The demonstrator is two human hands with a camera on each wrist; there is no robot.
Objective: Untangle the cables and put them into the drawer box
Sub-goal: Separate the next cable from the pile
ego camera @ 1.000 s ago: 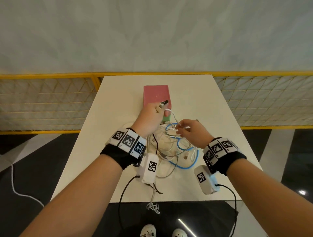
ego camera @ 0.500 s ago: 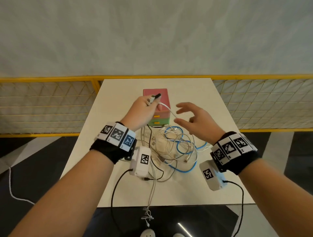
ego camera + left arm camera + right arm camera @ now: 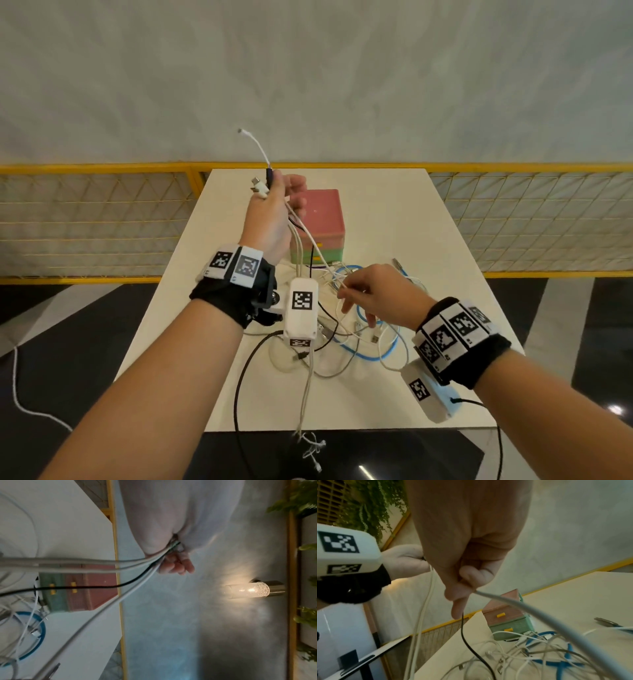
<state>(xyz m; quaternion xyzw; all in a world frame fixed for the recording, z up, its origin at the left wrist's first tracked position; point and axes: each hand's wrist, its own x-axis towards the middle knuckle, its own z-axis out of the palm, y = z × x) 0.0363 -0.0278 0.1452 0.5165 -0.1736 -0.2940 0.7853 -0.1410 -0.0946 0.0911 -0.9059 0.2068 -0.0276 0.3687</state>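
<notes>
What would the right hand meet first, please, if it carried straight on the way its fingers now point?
Probably the tangle of cables on the table. The right hand, pinching a white cable, points forward-left and down; the left hand's hanging cables may come first, but depth is unclear.

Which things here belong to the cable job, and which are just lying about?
Job:
- cable bundle gripped in the raised left hand
- white cable pinched by the right hand
- tangled pile with the blue cable
- drawer box, drawers closed

Lying about:
- wall lamp
- plants
- yellow railing
</notes>
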